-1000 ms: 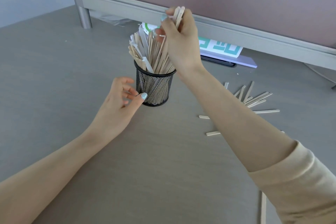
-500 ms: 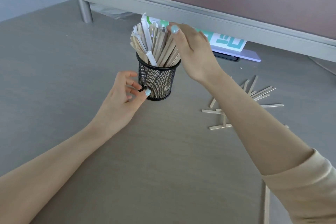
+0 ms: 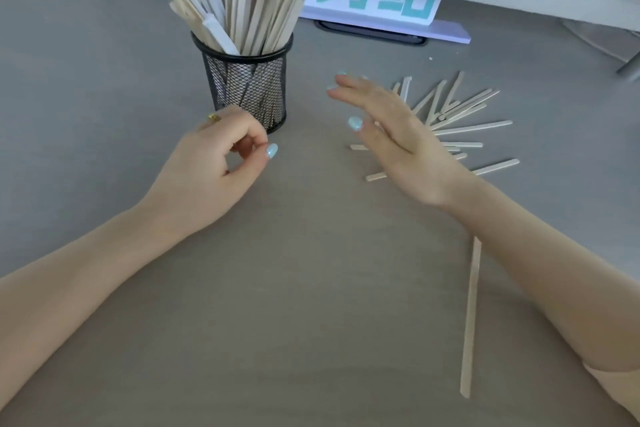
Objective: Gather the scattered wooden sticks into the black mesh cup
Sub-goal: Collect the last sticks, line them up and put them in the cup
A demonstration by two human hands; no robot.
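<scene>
Black mesh cup crammed already; scattered wooden sticks left mid-bench; right hand splayed, left hand loosely curled, both empty.

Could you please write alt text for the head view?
A black mesh cup packed with wooden sticks stands on a grey table. The left hand rests beside it, empty; the open right hand hovers over scattered sticks.
</scene>
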